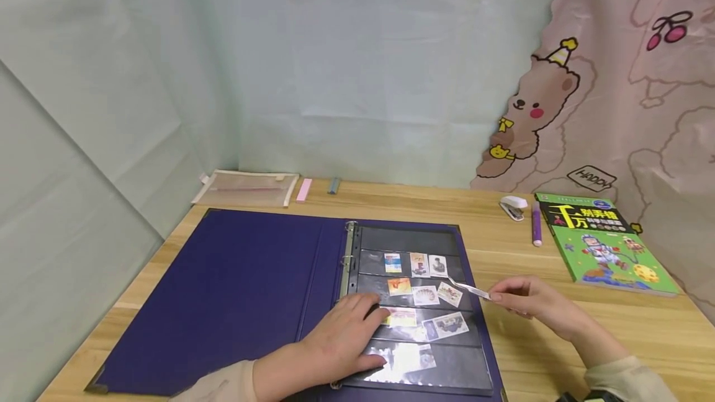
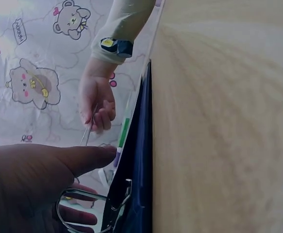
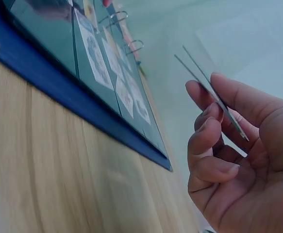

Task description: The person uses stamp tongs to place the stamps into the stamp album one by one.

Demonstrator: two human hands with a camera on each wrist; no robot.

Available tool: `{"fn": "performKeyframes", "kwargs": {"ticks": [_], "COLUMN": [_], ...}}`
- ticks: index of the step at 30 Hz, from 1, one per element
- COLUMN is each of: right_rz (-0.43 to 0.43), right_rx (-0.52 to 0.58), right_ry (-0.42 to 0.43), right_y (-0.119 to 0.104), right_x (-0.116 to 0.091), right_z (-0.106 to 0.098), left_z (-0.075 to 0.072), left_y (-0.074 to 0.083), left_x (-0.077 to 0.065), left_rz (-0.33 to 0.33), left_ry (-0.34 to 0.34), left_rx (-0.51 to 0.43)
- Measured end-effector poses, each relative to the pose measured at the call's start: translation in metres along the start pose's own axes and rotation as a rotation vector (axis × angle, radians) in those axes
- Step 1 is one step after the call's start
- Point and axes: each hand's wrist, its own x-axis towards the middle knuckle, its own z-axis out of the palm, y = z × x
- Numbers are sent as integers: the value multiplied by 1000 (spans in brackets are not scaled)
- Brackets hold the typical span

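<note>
A dark blue ring binder (image 1: 234, 290) lies spread on the table, with a black pocket page (image 1: 408, 239) on its right side. Several stamps (image 1: 426, 295) are in the page's strips. My left hand (image 1: 337, 340) rests on the page's left part, near the binder rings (image 2: 62, 213), fingers relaxed. Between thumb and fingers, my right hand (image 1: 527, 303) pinches metal tweezers (image 1: 473, 291) at the page's right edge. In the right wrist view the tweezers' (image 3: 224, 104) tips stand apart with nothing between them. Glare hides part of the lowest strips.
Behind the binder lie a mesh zip pouch (image 1: 246, 188), a pink strip (image 1: 304, 190) and a grey-green strip (image 1: 333, 185). A white stapler (image 1: 512, 208), a purple marker (image 1: 537, 224) and a green book (image 1: 606, 244) are at the right. Cloth hangs behind the table.
</note>
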Motion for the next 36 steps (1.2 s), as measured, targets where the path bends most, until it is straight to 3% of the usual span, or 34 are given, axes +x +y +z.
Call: {"fn": "performKeyframes", "kwargs": {"ticks": [11,19,22,28,36], "right_rz": [48,115,156,159,197], "right_rx": [-48,-122,-153,-182,-239], "right_ry": [71,149,182,213,230], "right_y": [8,17,19,24,29], "right_x": [-17,-28,-33,-39,-40], "right_z": [-18,-28,-32,-36,-40], "left_z": [4,1,0,-4,-3], "left_y": [-5,-6,-6,-7,-11], "left_x": [5,10,10,13,13], "left_rz": [51,33,25,-16,-38], "left_ry": [-67,-227,-257,-282,-257], "left_rx": [-12,-21,-25,-36,-77]}}
